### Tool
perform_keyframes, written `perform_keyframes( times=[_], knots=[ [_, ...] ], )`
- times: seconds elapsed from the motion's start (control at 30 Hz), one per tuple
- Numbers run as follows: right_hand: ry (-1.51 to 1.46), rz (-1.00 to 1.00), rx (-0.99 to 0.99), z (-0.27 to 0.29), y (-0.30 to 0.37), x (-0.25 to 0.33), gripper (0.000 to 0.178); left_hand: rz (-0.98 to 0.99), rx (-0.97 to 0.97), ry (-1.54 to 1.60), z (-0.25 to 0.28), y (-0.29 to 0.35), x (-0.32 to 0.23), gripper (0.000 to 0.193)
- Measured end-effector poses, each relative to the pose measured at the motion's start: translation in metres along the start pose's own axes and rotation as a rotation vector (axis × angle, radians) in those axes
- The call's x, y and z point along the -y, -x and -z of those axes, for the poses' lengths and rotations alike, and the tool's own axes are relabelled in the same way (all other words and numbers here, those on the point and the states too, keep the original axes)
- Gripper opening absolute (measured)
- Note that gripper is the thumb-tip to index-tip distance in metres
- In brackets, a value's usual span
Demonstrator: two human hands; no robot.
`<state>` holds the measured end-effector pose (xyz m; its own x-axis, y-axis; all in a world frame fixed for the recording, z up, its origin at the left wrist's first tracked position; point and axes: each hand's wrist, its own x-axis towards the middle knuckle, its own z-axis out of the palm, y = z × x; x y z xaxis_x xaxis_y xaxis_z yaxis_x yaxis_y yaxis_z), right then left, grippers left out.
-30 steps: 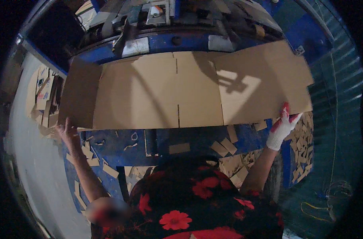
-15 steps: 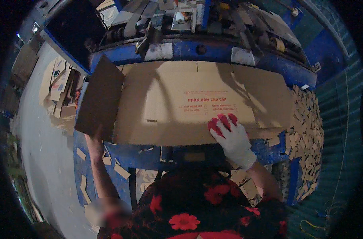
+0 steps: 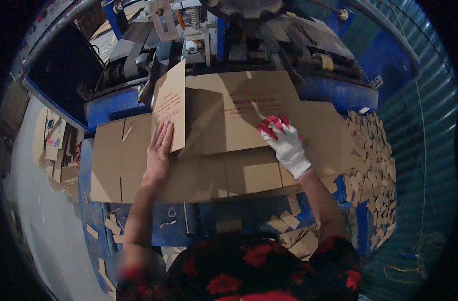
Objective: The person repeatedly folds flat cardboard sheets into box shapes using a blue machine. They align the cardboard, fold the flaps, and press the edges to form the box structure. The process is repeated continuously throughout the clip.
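Observation:
A brown cardboard box blank (image 3: 214, 118) with red print lies slanted toward the machine, its left flap (image 3: 171, 95) standing up. My bare left hand (image 3: 161, 145) rests on that flap near its lower edge, fingers stretched out along the printed face. At the near edge of the blank, my right hand (image 3: 281, 135), in a white glove with red fingers, has its fingers curled on the board; the thumb's place is hard to see. Beneath lies another flat cardboard blank (image 3: 143, 170), spread across the blue table.
A blue machine (image 3: 329, 83) with rollers and metal guides stands just beyond the blanks. Many cardboard scraps (image 3: 369, 165) are heaped at the right, with loose pieces on the blue table (image 3: 153, 213). Cardboard offcuts (image 3: 58, 145) lie at the left by the grey floor (image 3: 43, 215).
The printed blank has moved forward and turned, exposing another blank underneath. My left hand has gone right and forward with the raised flap; my right hand has shifted slightly forward, its fingers curled more.

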<state>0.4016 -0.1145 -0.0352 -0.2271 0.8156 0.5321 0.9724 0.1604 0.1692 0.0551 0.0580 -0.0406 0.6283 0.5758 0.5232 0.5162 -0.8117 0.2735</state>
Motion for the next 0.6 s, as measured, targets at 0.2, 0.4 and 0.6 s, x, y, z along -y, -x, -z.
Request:
perform_keyframes(
  times=[0.2,0.4,0.6],
  knots=[
    [0.030,-0.091,0.066,-0.052,-0.049,-0.035,0.049,0.050,-0.011,-0.261,-0.032,-0.069,0.052,0.054],
    [0.311,-0.059,0.192,-0.095,-0.152,-0.104,0.055,0.606,0.125,-0.211,-0.074,-0.189,0.079,0.022],
    [0.014,-0.278,0.173,-0.075,-0.145,-0.107,0.059,0.144,-0.056,0.010,-0.058,-0.127,0.076,0.043]
  ],
)
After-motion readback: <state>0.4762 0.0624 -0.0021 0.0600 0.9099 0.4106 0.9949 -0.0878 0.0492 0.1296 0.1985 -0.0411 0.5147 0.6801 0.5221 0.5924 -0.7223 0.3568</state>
